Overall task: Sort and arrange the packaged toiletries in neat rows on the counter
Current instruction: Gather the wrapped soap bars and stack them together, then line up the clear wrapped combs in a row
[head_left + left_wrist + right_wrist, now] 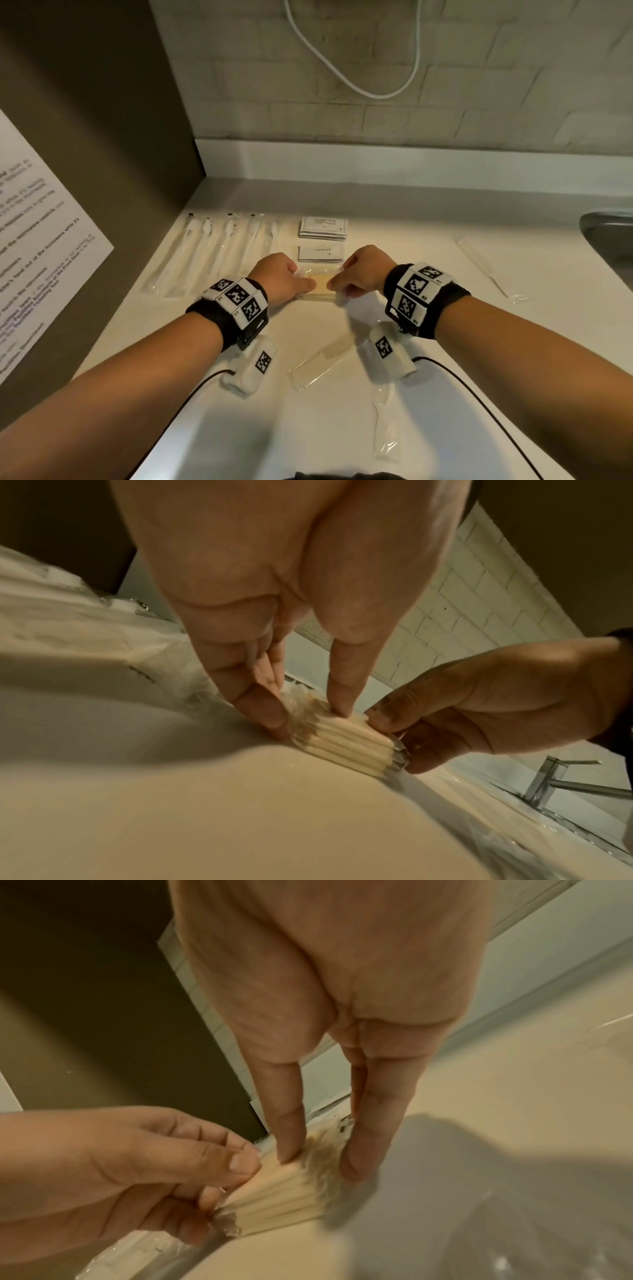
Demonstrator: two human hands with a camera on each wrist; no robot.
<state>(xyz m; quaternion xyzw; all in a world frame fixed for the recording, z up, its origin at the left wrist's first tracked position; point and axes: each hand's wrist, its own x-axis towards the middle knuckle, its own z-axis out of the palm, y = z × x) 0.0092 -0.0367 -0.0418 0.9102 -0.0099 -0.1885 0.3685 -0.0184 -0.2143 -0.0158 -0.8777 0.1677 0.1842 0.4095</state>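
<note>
Centrally on the white counter (428, 246), just in front of the toothpaste sachets (320, 254): a small stack of cream packets in clear wrap (319, 288). Left hand (278, 277) pinching the stack's left end, thumb on top, fingers at the end. Right hand (363, 270) pinching the right end likewise. Shampoo sachets (322, 227) further back; wrapped toothbrushes (219, 251) in a row at left. Nearer: two wrapped combs (322, 363), loose. One more wrapped item (486, 267) far right, beside the sink (608, 240).

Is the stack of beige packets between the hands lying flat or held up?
Flat: the stack of beige packets lies on the counter, left hand and right hand pinching its ends.
</note>
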